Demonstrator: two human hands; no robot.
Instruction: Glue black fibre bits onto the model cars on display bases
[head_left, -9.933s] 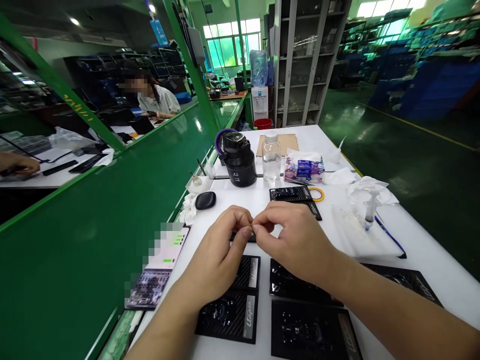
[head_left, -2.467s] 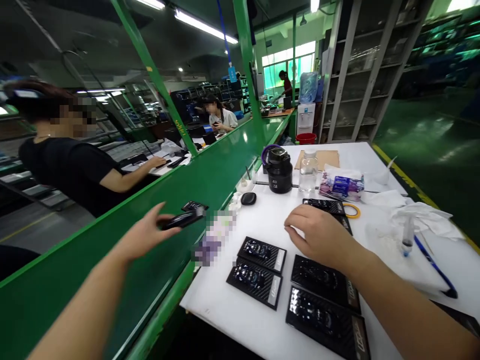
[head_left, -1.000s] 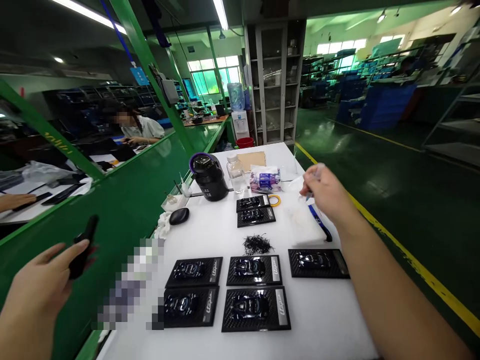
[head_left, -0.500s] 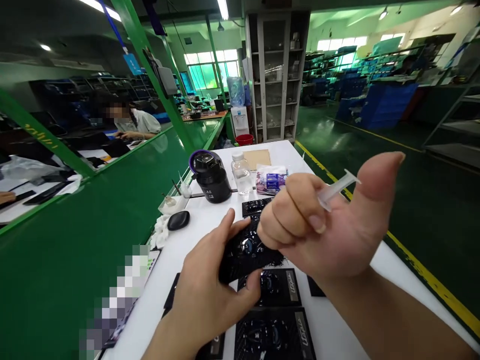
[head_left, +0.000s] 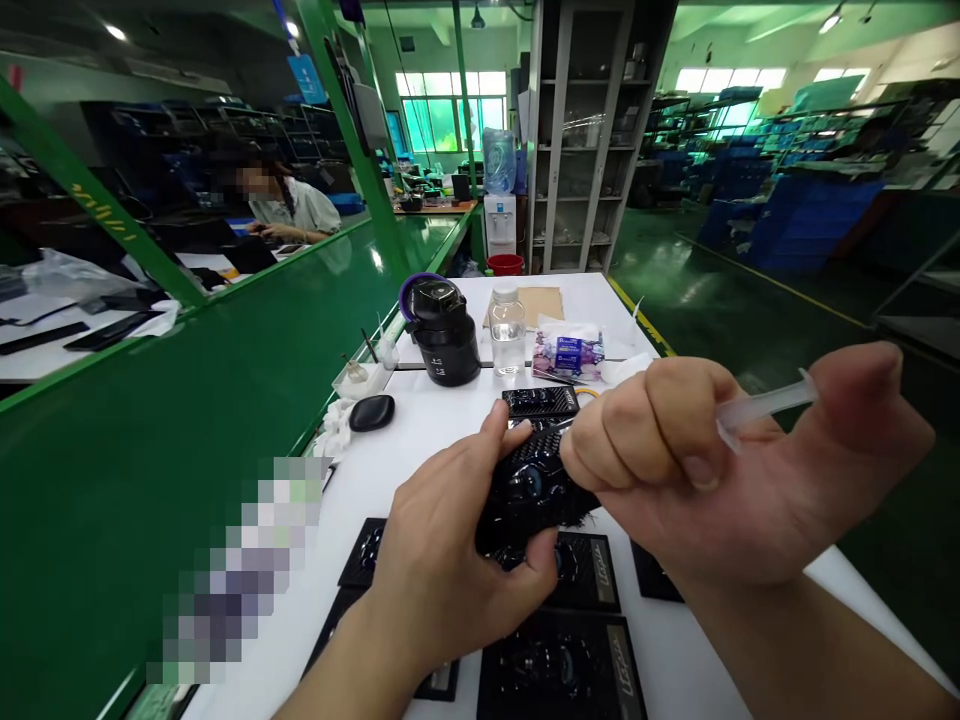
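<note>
My left hand (head_left: 450, 560) grips a black carbon-pattern card (head_left: 529, 488) and holds it up above the white table (head_left: 442, 420). My right hand (head_left: 720, 470) is closed round a clear syringe (head_left: 765, 405), thumb at its plunger end, its fingers right against the card's upper edge. The syringe's tip is hidden behind my fingers. More black cards (head_left: 559, 665) lie on the table below my hands, and another two (head_left: 540, 402) lie farther back.
A black cylindrical device (head_left: 446, 335), a clear bottle (head_left: 508, 335), a tissue packet (head_left: 568, 352) and a black oval case (head_left: 372, 412) stand at the table's far end. A green conveyor (head_left: 187, 420) runs along the left. A seated person (head_left: 289, 205) works beyond it.
My left hand came back from the conveyor with a black card and raised it. My right hand took the syringe off the table and brought it to the card.
</note>
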